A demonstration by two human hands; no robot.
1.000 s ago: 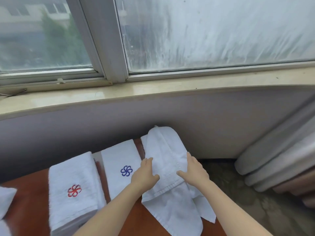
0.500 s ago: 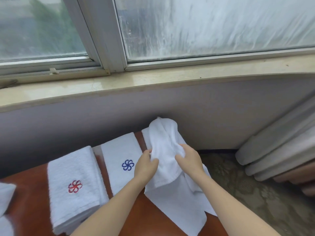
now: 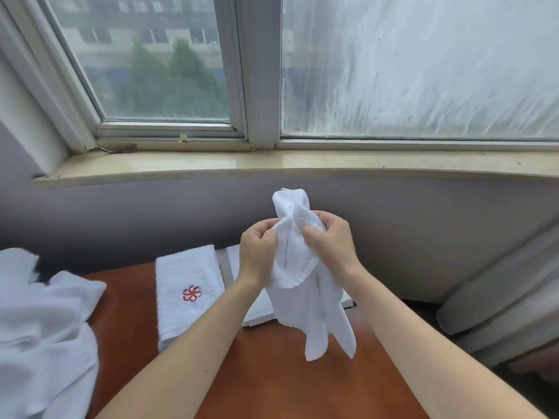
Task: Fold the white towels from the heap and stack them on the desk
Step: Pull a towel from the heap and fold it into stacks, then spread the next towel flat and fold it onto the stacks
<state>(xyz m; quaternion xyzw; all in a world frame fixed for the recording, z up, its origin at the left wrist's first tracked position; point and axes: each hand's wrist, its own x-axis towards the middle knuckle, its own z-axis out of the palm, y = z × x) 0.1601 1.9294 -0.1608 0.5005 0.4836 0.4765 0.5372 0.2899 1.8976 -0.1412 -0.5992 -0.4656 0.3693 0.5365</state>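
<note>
A crumpled white towel [image 3: 305, 300] hangs in the air above the reddish-brown desk [image 3: 272, 373]. My left hand [image 3: 257, 255] pinches its upper edge and my right hand [image 3: 329, 243] grips the bunched top beside it. The towel's loose ends dangle down toward the desk. A folded stack of white towels with a red flower logo [image 3: 187, 294] lies on the desk at centre left. A second folded stack [image 3: 257, 309] sits behind my left forearm, mostly hidden. The heap of unfolded white towels [image 3: 42, 328] fills the left edge.
A wide stone window sill [image 3: 272, 166] and grey wall run behind the desk. Rolled grey fabric or cushions [image 3: 499, 300] lie low on the right beyond the desk's right edge.
Both hands have gathered the towel off the desk and lifted it up in front of the wall. The view has shifted right and up, bringing the heap into sight.
</note>
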